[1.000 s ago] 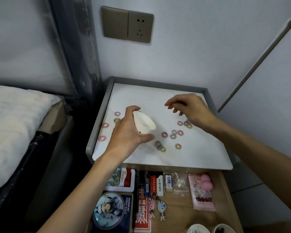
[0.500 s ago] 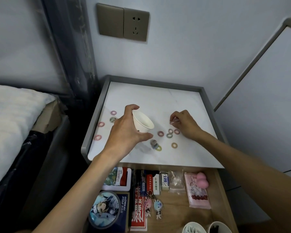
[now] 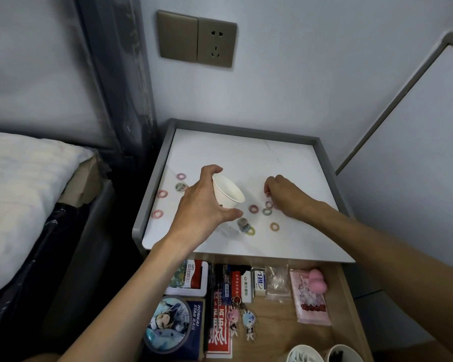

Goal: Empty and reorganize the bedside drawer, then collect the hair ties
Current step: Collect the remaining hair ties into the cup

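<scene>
Hair ties (image 3: 253, 209) (pastel rings) beside cup (image 3: 226, 192)

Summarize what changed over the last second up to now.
The right hand dropped from above the back of the tabletop to the loose hair ties right of the paper cup, and its fingertips now seem to pinch a pink hair tie. Unchanged: the left hand grips the tilted paper cup; the other hair ties lie scattered; the drawer is open.

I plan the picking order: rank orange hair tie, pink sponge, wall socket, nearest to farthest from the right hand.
1. Orange hair tie, tabletop, beside the right hand.
2. Pink sponge, in the open drawer.
3. Wall socket, high behind.
</scene>
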`<action>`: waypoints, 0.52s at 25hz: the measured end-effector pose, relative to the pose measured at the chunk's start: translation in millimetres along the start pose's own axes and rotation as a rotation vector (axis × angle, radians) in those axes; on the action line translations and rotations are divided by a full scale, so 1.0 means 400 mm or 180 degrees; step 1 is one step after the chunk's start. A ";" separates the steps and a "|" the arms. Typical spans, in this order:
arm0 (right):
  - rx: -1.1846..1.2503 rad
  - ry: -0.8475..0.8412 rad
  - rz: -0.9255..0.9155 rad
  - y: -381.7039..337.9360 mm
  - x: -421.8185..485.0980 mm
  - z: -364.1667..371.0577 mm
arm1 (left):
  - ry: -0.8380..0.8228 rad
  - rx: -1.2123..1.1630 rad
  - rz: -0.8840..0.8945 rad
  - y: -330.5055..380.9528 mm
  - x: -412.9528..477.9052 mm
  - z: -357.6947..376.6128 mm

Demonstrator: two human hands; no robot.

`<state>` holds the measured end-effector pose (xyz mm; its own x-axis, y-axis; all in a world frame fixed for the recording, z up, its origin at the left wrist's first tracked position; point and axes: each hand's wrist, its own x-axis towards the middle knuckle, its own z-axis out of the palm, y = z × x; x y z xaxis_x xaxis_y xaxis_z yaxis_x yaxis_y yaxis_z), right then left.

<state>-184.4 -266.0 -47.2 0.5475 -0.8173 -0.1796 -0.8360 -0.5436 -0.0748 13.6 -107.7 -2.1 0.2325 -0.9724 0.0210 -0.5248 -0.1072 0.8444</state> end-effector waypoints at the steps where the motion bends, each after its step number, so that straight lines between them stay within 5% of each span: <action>1: -0.0176 0.0055 -0.0025 -0.006 0.006 -0.003 | -0.0002 0.0005 0.0001 0.001 0.000 0.001; 4: -0.0255 0.0011 0.0052 -0.017 0.025 -0.013 | -0.0013 0.0035 0.0003 0.001 -0.002 0.001; 9: 0.1179 0.0335 0.0397 -0.054 0.018 -0.061 | 0.0005 0.0074 -0.0020 -0.006 -0.005 -0.010; 13: 0.2766 0.0357 -0.0382 -0.175 -0.059 -0.181 | 0.0040 0.0052 -0.0020 -0.008 -0.004 -0.015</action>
<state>-136.3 -222.5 33.2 0.5956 -0.8028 -0.0288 -0.4799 -0.3268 -0.8142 19.8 -104.6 -1.5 0.2459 -0.9690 0.0224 -0.5366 -0.1168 0.8357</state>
